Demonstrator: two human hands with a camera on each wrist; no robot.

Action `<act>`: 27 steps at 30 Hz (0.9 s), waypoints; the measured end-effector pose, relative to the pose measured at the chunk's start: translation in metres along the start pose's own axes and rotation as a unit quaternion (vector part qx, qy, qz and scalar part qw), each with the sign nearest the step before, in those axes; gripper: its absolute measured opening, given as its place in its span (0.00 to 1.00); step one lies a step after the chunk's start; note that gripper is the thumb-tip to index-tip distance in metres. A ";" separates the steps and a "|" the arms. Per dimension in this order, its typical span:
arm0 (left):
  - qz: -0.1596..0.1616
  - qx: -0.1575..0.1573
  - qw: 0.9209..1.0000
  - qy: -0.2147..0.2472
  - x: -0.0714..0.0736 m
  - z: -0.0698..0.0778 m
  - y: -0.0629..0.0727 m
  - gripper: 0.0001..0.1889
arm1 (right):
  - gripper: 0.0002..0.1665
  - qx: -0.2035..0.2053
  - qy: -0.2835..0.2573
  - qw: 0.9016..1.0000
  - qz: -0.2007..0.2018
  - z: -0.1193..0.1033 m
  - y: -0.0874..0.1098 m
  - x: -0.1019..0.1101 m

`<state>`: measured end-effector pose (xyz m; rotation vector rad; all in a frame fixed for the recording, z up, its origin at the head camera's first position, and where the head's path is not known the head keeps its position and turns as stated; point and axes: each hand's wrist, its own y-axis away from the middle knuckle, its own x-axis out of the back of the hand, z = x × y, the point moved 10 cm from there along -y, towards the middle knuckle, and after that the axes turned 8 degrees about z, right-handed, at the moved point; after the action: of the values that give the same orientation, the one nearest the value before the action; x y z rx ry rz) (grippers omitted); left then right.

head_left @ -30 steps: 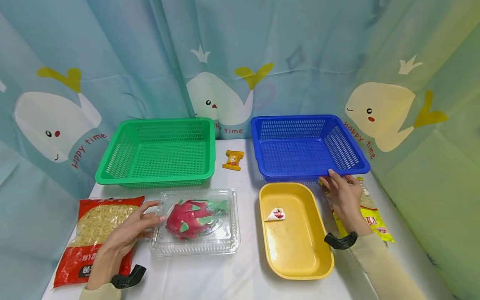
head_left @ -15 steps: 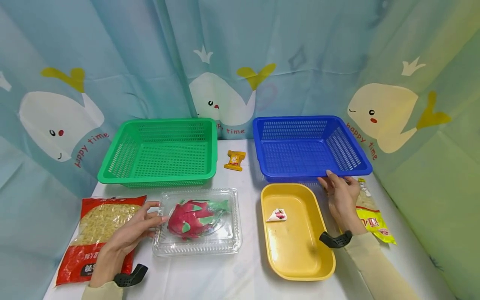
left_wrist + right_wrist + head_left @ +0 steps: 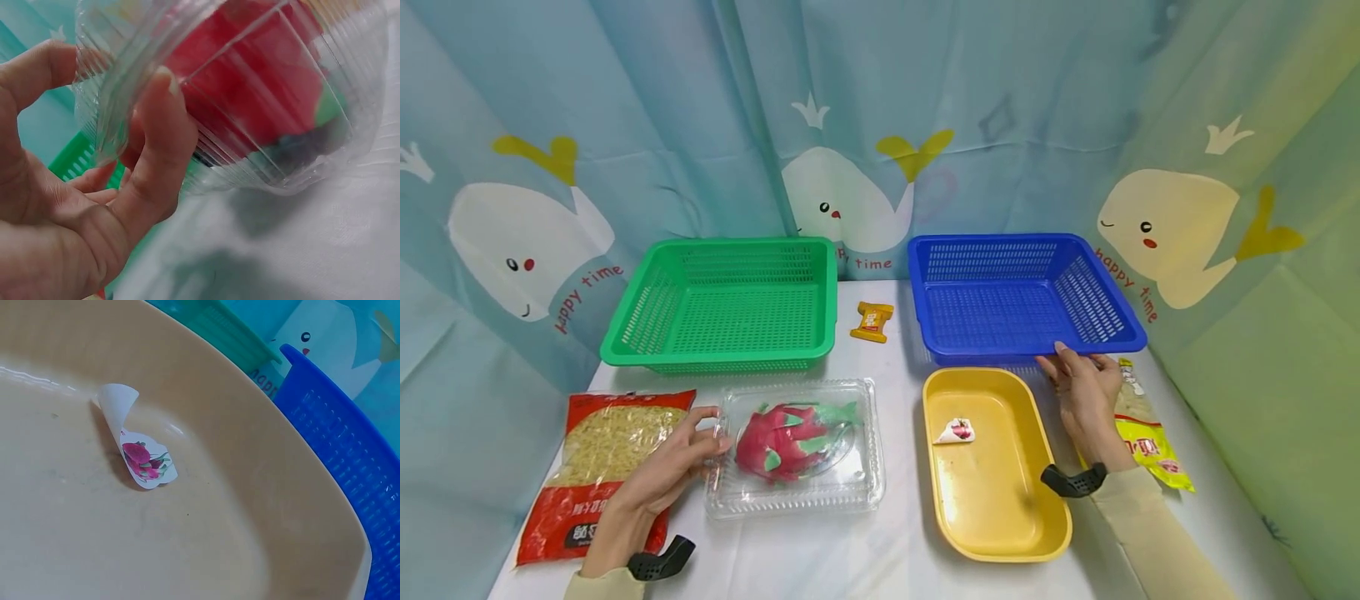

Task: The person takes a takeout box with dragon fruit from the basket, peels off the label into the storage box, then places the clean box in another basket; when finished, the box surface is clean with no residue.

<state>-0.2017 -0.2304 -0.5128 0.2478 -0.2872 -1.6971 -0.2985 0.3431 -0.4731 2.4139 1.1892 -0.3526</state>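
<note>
A clear plastic clamshell box (image 3: 850, 492) holds a red and green dragon fruit (image 3: 786, 442). My left hand (image 3: 670, 462) pinches the box by its left edge, with the thumb on the near face and fingers behind. In the left wrist view the box casts a shadow on the white cloth. At the blue basket (image 3: 988, 346), my right hand (image 3: 1086, 400) has its thumb over the front rim and other fingers just below it. A yellow seasoning packet (image 3: 1150, 442) lies partly hidden beside that hand. The right hand is out of sight in the right wrist view.
A green basket (image 3: 722, 360) stands at the back left. Between the baskets lies a small orange snack packet (image 3: 871, 321). A yellow tray (image 3: 992, 500) holds a curled dragon fruit sticker (image 3: 957, 431). A red bag of pale noodles (image 3: 606, 442) lies at left. A whale-print curtain hangs behind.
The packet's left part, visible left of my right hand at first, has shifted out of sight behind it. The clear box's front edge sits slightly lower in view. Both hands have barely moved.
</note>
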 end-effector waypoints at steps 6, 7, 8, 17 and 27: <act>-0.042 -0.028 0.998 0.024 -0.010 0.004 0.002 0.24 | 0.28 0.001 0.011 1.000 -0.010 -0.001 -0.001 -0.001; -0.049 -0.034 0.998 0.026 -0.011 0.005 0.001 0.24 | 0.28 0.002 0.012 1.000 -0.011 -0.001 -0.001 -0.001; -0.055 -0.041 0.997 0.028 -0.013 0.007 0.001 0.24 | 0.27 0.001 0.014 1.000 -0.011 -0.001 0.000 -0.001; -0.077 -0.051 0.995 0.043 -0.035 0.028 0.010 0.22 | 0.23 0.002 0.000 1.000 -0.024 -0.003 0.000 -0.004; -0.114 -0.054 0.992 0.025 -0.078 0.070 0.022 0.28 | 0.23 0.007 -0.014 0.999 -0.032 -0.003 -0.002 -0.005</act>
<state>-0.1924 -0.1528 -0.4397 0.2504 -0.1328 -1.9218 -0.3026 0.3420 -0.4694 2.3792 1.2592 -0.4142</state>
